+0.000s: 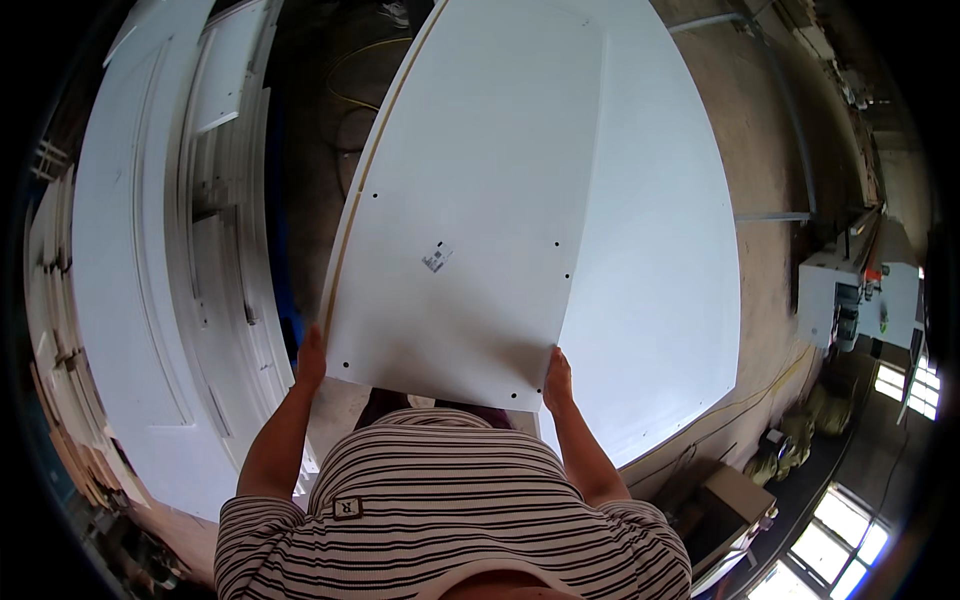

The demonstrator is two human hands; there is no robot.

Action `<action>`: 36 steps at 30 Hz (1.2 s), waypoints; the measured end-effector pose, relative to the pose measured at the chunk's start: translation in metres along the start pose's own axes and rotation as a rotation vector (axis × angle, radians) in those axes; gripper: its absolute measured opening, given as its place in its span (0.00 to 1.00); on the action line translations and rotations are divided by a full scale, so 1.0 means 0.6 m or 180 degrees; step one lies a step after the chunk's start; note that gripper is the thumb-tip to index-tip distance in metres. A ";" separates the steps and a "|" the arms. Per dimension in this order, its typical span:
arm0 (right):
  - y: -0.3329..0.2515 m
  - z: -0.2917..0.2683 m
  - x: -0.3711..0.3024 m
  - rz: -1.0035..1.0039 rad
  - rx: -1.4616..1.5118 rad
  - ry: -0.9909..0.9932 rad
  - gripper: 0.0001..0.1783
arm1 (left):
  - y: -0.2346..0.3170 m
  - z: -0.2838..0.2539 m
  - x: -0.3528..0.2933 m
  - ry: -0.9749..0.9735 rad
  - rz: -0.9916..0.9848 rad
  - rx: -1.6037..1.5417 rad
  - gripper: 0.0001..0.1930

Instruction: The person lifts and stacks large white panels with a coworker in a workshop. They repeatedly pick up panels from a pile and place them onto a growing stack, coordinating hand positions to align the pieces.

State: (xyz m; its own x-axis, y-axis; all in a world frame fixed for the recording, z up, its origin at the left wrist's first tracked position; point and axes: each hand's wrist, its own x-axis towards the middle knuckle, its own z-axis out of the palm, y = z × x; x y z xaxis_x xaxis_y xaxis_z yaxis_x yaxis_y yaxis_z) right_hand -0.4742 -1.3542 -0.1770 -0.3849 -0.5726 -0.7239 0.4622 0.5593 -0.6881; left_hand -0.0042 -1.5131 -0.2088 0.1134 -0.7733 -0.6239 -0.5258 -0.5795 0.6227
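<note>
A long white panel [470, 170] stretches away in front of me. Several small dark holes show near its edges, a small printed label [437, 258] sits on its face, and its left edge is a bare brown strip. My left hand [312, 358] grips the left edge close to the near corner, with its fingers partly hidden. On the opposite edge, my right hand [558, 380] holds the panel near its other near corner, its fingers going out of sight beneath. To the right, a second large white board [655, 250] lies partly covered by the panel.
Long white door-like boards [120, 270] are stacked at the left, with narrower white pieces [225, 290] beside them. A grey-white machine [860, 290] stands at the far right. Cardboard boxes [735, 495] and bulging sacks [825, 415] are at the lower right.
</note>
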 end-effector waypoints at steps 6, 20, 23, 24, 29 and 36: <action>-0.032 0.021 -0.006 0.0019 -0.0589 0.0037 0.26 | -0.045 -0.019 -0.064 0.0466 0.0525 0.0293 0.26; -0.089 -0.011 0.033 -0.0389 -0.1368 0.0460 0.27 | 0.026 -0.012 -0.105 0.0739 0.0186 0.0258 0.32; -0.103 -0.021 0.037 -0.0402 -0.1255 0.0501 0.27 | 0.017 0.001 -0.100 0.0640 -0.0054 0.0404 0.33; -0.101 -0.033 0.047 -0.0368 -0.1121 0.0409 0.27 | 0.028 0.006 -0.106 0.0632 -0.0029 0.0439 0.34; -0.093 -0.064 0.103 -0.0283 -0.0646 -0.0108 0.31 | 0.068 0.008 -0.126 0.0575 -0.0003 0.0332 0.34; -0.168 -0.016 0.043 -0.0281 -0.1297 -0.0114 0.39 | 0.057 0.026 -0.132 0.0682 -0.0007 0.0110 0.33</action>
State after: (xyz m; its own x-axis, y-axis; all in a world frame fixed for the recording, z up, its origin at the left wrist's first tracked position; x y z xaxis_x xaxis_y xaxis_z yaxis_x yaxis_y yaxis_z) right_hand -0.5387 -1.4196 -0.1268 -0.3774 -0.6454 -0.6641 0.0720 0.6945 -0.7159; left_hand -0.0443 -1.4677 -0.1459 0.2894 -0.8112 -0.5082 -0.5534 -0.5750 0.6026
